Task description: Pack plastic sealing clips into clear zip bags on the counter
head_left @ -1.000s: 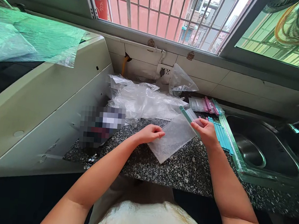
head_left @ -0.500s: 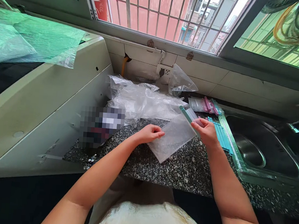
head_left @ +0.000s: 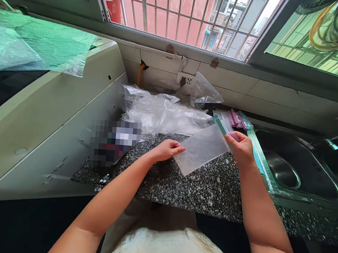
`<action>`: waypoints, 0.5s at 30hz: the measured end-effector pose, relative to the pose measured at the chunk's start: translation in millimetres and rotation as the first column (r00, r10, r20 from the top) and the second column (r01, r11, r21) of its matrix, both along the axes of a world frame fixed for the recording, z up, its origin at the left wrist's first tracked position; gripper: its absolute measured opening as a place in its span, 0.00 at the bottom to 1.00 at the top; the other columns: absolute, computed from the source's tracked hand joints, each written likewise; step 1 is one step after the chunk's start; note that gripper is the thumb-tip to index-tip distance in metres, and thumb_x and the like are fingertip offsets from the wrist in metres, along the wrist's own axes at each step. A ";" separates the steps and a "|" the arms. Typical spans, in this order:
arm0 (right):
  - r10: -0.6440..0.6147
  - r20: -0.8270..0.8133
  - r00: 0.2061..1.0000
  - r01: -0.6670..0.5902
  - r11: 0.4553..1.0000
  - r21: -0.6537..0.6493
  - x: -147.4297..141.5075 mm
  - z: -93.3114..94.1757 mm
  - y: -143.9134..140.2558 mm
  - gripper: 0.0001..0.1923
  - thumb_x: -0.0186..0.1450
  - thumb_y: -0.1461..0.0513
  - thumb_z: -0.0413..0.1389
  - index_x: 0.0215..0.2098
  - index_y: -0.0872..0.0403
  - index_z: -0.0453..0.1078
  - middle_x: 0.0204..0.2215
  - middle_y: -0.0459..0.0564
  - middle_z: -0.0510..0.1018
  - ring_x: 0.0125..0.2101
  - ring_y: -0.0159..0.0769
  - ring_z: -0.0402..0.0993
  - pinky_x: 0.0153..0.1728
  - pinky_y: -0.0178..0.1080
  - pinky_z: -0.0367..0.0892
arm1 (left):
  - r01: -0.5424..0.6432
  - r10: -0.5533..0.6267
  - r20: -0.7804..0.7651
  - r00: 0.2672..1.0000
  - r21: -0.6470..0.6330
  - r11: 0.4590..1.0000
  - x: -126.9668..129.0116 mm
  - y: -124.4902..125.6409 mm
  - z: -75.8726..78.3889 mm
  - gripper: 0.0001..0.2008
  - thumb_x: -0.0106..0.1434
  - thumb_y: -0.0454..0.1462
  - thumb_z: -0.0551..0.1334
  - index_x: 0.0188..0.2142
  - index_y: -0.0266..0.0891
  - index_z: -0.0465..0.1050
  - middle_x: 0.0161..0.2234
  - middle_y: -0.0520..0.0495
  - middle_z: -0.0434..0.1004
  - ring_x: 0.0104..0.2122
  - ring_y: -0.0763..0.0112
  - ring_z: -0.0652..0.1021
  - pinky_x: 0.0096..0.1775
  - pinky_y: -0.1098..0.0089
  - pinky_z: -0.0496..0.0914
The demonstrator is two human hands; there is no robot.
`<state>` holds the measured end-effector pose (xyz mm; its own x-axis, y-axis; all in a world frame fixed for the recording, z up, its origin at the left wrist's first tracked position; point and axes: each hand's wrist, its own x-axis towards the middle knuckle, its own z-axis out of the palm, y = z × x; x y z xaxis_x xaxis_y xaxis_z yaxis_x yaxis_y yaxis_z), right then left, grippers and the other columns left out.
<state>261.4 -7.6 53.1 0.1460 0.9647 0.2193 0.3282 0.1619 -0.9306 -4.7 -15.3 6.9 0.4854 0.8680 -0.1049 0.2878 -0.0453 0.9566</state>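
A translucent plastic bag (head_left: 201,150) with a teal strip (head_left: 220,124) along its right end is held flat above the speckled counter. My left hand (head_left: 168,150) pinches the bag's left edge between thumb and fingers. At the other end, my right hand (head_left: 241,147) is closed on the bag beside the teal strip. Just behind my right hand lie several teal-edged bags (head_left: 257,153), partly hidden by it. Beyond them are small bags with pink strips (head_left: 237,119). A loose heap of clear plastic bags (head_left: 161,116) lies behind the held bag.
The speckled counter (head_left: 192,198) runs along the front. A metal sink (head_left: 298,152) is set in on the right. On the left stands a pale panel (head_left: 54,133), with a blurred object (head_left: 115,143) beside it. A wall socket (head_left: 186,80) sits below the barred window.
My right hand has moved a little to the right with the strip end of the bag. The bag is drawn flatter and its lower corner is higher. My left hand has barely moved.
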 end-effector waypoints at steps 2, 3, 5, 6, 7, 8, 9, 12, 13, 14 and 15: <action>0.007 0.004 1.000 -0.007 1.000 0.000 0.3 0.0 0.1 0.16 0.48 0.51 0.61 0.21 0.55 0.68 0.15 0.41 0.66 0.16 0.25 0.57 0.17 0.31 0.54 | -0.005 0.005 -0.007 1.000 0.001 1.000 -0.2 0.4 -0.6 0.24 0.48 0.56 0.57 0.17 0.38 0.57 0.17 0.57 0.49 0.20 0.79 0.53 0.24 0.73 0.47; 0.010 0.006 1.000 -0.010 1.000 -0.003 0.4 0.3 0.1 0.16 0.48 0.51 0.61 0.21 0.55 0.68 0.15 0.41 0.66 0.16 0.25 0.57 0.17 0.31 0.54 | -0.006 0.006 -0.011 1.000 0.001 1.000 -0.4 0.7 -1.2 0.24 0.48 0.56 0.57 0.17 0.38 0.57 0.17 0.57 0.49 0.20 0.79 0.53 0.24 0.73 0.47; 0.009 0.007 1.000 -0.009 1.000 -0.010 0.2 1.2 -0.5 0.16 0.49 0.51 0.61 0.21 0.54 0.67 0.15 0.40 0.66 0.15 0.25 0.57 0.17 0.32 0.54 | -0.006 0.006 -0.017 1.000 0.000 1.000 -0.6 1.3 -2.7 0.24 0.48 0.57 0.57 0.17 0.38 0.57 0.17 0.57 0.49 0.20 0.80 0.53 0.23 0.73 0.47; 0.008 0.006 1.000 -0.008 1.000 -0.013 -0.2 1.7 -0.8 0.15 0.49 0.51 0.61 0.21 0.54 0.67 0.15 0.41 0.66 0.15 0.25 0.57 0.17 0.32 0.53 | -0.005 0.005 -0.020 1.000 0.000 1.000 -0.7 1.6 -3.5 0.24 0.48 0.57 0.57 0.17 0.38 0.57 0.17 0.57 0.49 0.20 0.80 0.53 0.23 0.73 0.47; 0.005 0.004 1.000 -0.005 1.000 -0.015 -0.6 2.2 -1.2 0.15 0.48 0.51 0.61 0.21 0.54 0.67 0.15 0.41 0.66 0.15 0.25 0.57 0.17 0.32 0.53 | -0.006 0.006 -0.024 1.000 0.002 1.000 -0.7 1.9 -4.0 0.24 0.48 0.57 0.57 0.17 0.38 0.57 0.17 0.57 0.49 0.19 0.80 0.53 0.23 0.73 0.47; 0.002 0.002 1.000 -0.002 1.000 -0.017 -1.2 2.8 -1.6 0.15 0.48 0.51 0.61 0.21 0.54 0.67 0.15 0.41 0.65 0.16 0.26 0.57 0.17 0.32 0.53 | -0.005 0.005 -0.029 1.000 0.005 1.000 -0.7 2.1 -4.4 0.24 0.48 0.56 0.57 0.17 0.38 0.57 0.17 0.57 0.48 0.19 0.80 0.52 0.23 0.73 0.47; 0.001 0.002 1.000 -0.001 1.000 -0.016 -1.9 3.3 -2.0 0.15 0.48 0.51 0.61 0.21 0.54 0.68 0.15 0.41 0.65 0.16 0.26 0.57 0.17 0.32 0.53 | -0.003 0.003 -0.035 0.999 0.008 1.000 -0.8 2.3 -4.6 0.24 0.49 0.56 0.56 0.17 0.38 0.56 0.17 0.57 0.48 0.19 0.80 0.52 0.23 0.73 0.46; -0.001 0.004 1.000 0.001 1.000 -0.007 -3.8 5.1 -2.9 0.15 0.48 0.51 0.61 0.21 0.55 0.68 0.16 0.41 0.65 0.16 0.26 0.57 0.18 0.32 0.53 | 0.017 -0.016 -0.034 0.999 0.021 1.000 -1.6 2.4 -4.3 0.24 0.50 0.55 0.56 0.16 0.39 0.52 0.17 0.58 0.46 0.19 0.80 0.51 0.23 0.72 0.46; 0.001 0.007 1.000 -0.001 1.000 -0.008 -4.2 5.8 -3.1 0.15 0.48 0.51 0.61 0.21 0.55 0.68 0.16 0.41 0.65 0.17 0.26 0.56 0.18 0.32 0.53 | 0.026 -0.025 -0.027 0.999 0.023 0.999 -2.1 2.3 -4.0 0.24 0.51 0.54 0.57 0.16 0.39 0.51 0.17 0.58 0.45 0.19 0.80 0.51 0.23 0.72 0.46; 0.003 0.011 1.000 -0.002 1.000 -0.011 -4.3 6.4 -3.2 0.15 0.48 0.51 0.61 0.21 0.55 0.67 0.15 0.41 0.64 0.17 0.26 0.56 0.18 0.32 0.53 | 0.034 -0.033 -0.020 0.999 0.024 0.999 -2.8 2.2 -3.5 0.24 0.51 0.54 0.57 0.16 0.39 0.50 0.17 0.58 0.45 0.19 0.80 0.50 0.23 0.72 0.46; 0.005 0.016 1.000 -0.005 1.000 -0.016 -4.2 6.8 -3.2 0.15 0.48 0.51 0.60 0.21 0.55 0.67 0.15 0.41 0.64 0.17 0.26 0.56 0.18 0.32 0.53 | 0.039 -0.039 -0.012 0.999 0.023 0.999 -3.6 2.0 -2.8 0.24 0.51 0.54 0.57 0.16 0.39 0.50 0.17 0.58 0.45 0.19 0.80 0.50 0.23 0.72 0.46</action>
